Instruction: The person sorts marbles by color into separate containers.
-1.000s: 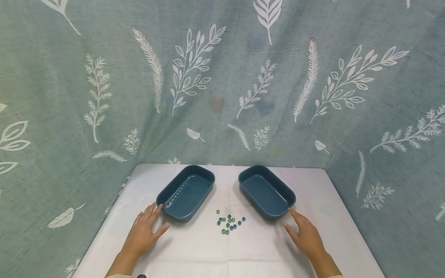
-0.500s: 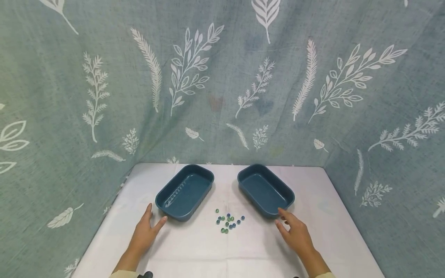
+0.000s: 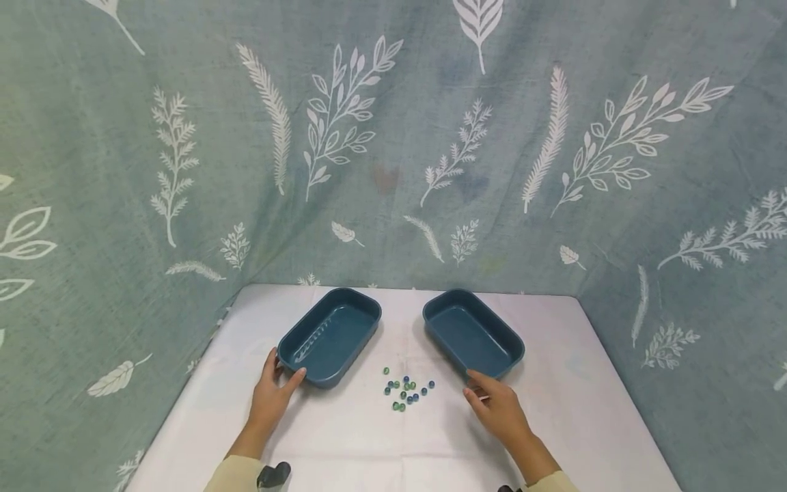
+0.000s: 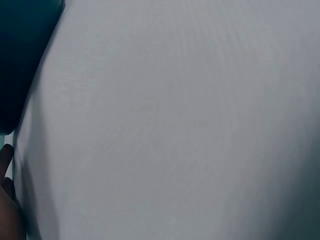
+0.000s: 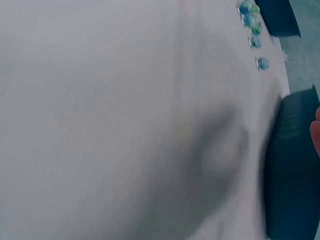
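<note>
Two dark blue rectangular trays stand on the white-covered table, the left tray [image 3: 326, 342] and the right tray [image 3: 473, 335], both angled. Between them lies a loose cluster of small green and blue glass marbles [image 3: 406, 394]. My left hand [image 3: 270, 396] is at the near corner of the left tray, thumb and fingers spread on either side of it. My right hand [image 3: 501, 410] hovers by the near edge of the right tray, fingers loosely bent and pointing left, to the right of the marbles. In the right wrist view, fingertips [image 5: 315, 134] overlap a tray's wall.
A white cloth [image 3: 344, 444] covers the table. Grey-green fabric [image 3: 381, 137] with white leaf prints hangs behind and at both sides. Dark wrist straps [image 3: 273, 475] show near the cream sleeves [image 3: 233, 474].
My right hand has moved left along the right tray's near edge, toward the marbles. My left hand drew back slightly, then came up to the left tray's corner. Trays and marbles stay put.
</note>
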Demonstrator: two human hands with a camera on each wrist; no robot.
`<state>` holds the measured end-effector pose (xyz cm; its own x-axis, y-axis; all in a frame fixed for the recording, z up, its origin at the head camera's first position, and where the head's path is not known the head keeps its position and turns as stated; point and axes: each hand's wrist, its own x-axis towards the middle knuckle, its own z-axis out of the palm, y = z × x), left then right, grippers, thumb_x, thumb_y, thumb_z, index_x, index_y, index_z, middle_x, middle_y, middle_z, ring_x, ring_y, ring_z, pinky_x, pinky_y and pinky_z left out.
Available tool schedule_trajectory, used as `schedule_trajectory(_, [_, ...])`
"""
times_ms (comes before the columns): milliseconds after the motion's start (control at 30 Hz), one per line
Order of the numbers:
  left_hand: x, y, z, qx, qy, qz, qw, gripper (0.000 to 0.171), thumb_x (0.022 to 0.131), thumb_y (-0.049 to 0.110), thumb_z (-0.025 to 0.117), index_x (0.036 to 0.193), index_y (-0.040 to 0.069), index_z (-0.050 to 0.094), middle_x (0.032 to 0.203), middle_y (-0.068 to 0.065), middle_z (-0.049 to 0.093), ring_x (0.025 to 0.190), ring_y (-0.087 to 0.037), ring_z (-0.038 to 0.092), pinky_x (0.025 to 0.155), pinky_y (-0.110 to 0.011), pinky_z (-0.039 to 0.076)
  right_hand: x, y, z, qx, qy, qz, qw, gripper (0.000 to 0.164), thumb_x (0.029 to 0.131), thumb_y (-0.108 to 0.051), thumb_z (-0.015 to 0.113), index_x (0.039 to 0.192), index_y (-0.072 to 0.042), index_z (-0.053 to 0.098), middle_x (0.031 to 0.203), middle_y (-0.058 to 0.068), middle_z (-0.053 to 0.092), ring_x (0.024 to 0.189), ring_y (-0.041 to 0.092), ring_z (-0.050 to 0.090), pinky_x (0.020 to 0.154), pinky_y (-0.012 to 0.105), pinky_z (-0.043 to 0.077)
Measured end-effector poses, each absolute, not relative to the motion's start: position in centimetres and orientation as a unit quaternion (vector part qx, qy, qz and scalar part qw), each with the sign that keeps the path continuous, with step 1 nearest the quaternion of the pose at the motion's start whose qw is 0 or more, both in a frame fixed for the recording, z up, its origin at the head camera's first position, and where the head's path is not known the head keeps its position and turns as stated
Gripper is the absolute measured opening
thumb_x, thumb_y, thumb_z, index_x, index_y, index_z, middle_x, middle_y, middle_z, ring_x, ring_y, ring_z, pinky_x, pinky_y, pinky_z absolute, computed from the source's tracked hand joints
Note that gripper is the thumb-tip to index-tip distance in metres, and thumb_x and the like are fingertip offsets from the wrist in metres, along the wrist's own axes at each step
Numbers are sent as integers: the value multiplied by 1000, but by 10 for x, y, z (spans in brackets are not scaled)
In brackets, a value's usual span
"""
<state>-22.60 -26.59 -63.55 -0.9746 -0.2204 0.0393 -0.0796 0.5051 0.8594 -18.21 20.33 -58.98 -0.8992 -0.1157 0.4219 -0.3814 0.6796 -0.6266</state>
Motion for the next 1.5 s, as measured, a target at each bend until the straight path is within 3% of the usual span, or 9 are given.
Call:
schedule_trajectory(100, [-229,-267,-637,88,-854,-507,75,99,89,51,66,158,23,1,160,-15,15,143,-38,22,113,-53,20,-186,194,-593,126,-903,389,132,36,89,-19,73,123,-9,66,97,2,71,81,10,67,69,23,56])
schedule_trajectory(267, [-231,-266,-639,78,-842,-526,86,94,91,48,64,158,25,1,161,-11,13,145,-34,18,115,-48,19,-192,185,-599,101,-909,405,10,46,92,-33,68,130,-10,61,108,2,68,90,16,67,72,27,55])
schedule_trajectory(400, [-230,-264,-644,78,-850,-511,102,90,93,48,63,158,25,4,160,-10,16,144,-32,20,115,-48,20,-196,183,-604,99,-894,435,-37,45,92,-31,68,130,-8,60,109,4,67,92,20,66,70,25,55])
schedule_trajectory(667, [-220,-262,-651,86,-870,-471,122,89,92,48,64,158,24,8,158,-12,23,142,-33,25,113,-51,22,-207,170,-611,101,-880,460,-65,42,92,-26,69,128,-7,61,106,2,67,88,14,66,64,22,54])
schedule_trajectory(933, [-225,-258,-653,86,-881,-445,137,89,92,50,63,158,26,8,157,-13,26,142,-34,26,112,-52,23,-223,154,-606,110,-882,456,-49,34,92,-17,69,123,-4,64,104,4,68,86,15,66,63,23,54])
schedule_trajectory(1200, [-228,-258,-654,88,-888,-428,143,90,91,53,62,158,25,9,156,-13,28,141,-34,28,112,-53,25,-231,150,-612,65,-906,418,-12,27,89,-12,70,116,-7,67,95,-2,67,86,15,64,74,34,54])
schedule_trajectory(1500, [-230,-257,-653,93,-896,-411,144,91,90,57,60,158,23,10,156,-14,27,141,-35,28,111,-52,25,-237,142,-622,46,-917,396,-6,23,86,-11,71,109,-6,69,89,-3,67,82,13,60,73,37,52])
